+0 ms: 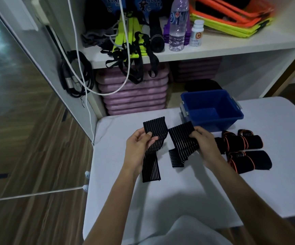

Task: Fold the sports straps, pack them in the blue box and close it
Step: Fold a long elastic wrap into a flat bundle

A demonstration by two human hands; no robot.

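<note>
Overhead, from my head camera: my left hand [139, 144] pinches one black ribbed strap [152, 149] between thumb and fingers, its upper end lifted and its lower end trailing onto the white desk [178, 191]. My right hand [204, 144] has its grip clamped on a second ribbed strap [181, 144], partly folded, its loose end resting on the desk just beside the first. To my right lie folded black straps with orange edging [245, 151], bunched together and touching one another. The blue box [212, 110] stands open near the far edge of the desk, behind my right hand, with no lid on it and its inside bare. Beyond it, a white shelf [214, 48] carries a water bottle [178, 23] and a small white pill bottle [197, 32].
</note>
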